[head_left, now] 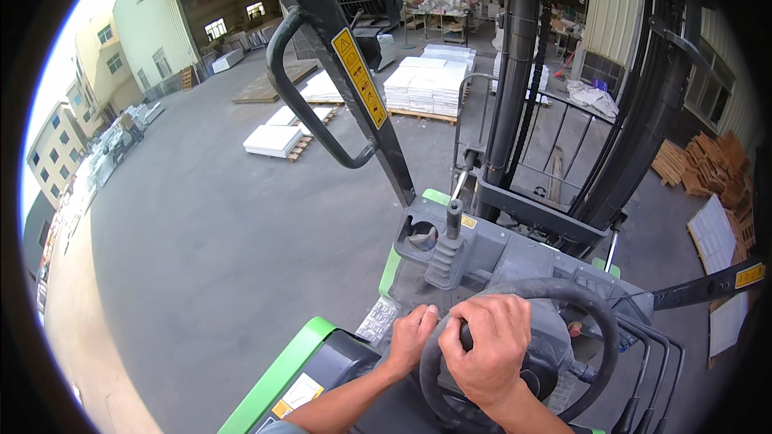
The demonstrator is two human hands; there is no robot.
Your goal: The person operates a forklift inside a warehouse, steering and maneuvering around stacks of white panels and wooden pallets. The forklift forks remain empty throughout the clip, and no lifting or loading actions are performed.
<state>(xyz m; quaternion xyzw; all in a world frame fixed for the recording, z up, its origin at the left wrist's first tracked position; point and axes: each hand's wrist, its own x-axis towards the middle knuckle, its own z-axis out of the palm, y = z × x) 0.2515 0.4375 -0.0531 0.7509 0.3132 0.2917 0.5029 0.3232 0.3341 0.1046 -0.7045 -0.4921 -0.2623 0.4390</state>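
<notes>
I sit in a green and grey forklift. My right hand (489, 345) is closed over the knob on the left side of the black steering wheel (591, 305). My left hand (412, 336) lies just beside it, fingers curled against the wheel's left rim and the grey dashboard (482, 253). A short black lever with a ribbed boot (450, 245) stands on the dashboard ahead of my hands. Several thin control levers (643, 354) rise to the right of the wheel.
The black mast (515, 88) and a cab pillar with a grab handle (322, 72) stand in front. On the concrete yard ahead lie pallets of white sheets (426, 84) and a low stack (275, 141). Wooden pallets (712, 165) lie at right. Buildings line the left.
</notes>
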